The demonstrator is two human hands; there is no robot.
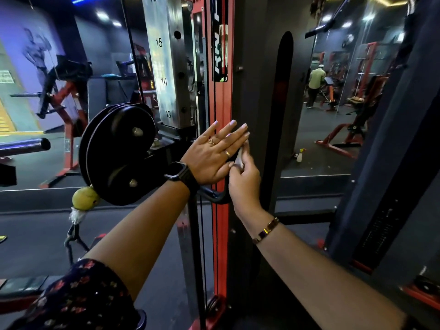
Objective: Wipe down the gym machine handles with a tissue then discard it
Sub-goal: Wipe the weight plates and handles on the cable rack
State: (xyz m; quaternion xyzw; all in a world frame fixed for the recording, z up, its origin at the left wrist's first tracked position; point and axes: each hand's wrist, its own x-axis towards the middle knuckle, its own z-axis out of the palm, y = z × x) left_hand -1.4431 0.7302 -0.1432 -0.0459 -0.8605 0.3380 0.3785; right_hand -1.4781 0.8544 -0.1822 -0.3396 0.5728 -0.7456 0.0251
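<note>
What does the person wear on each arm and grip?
The left arm has a dark sleeve with a red flower print and a black smartwatch. The left grip shows two gold rings and pale lilac nails. The right arm is bare, with a gold bracelet at the wrist.

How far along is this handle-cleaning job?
Done: nothing I can confirm. In hand: the right hand pinches the tissue by the red post; the left hand is open beside it. Left: probably wiping the dark handle below, then discarding the tissue.
</note>
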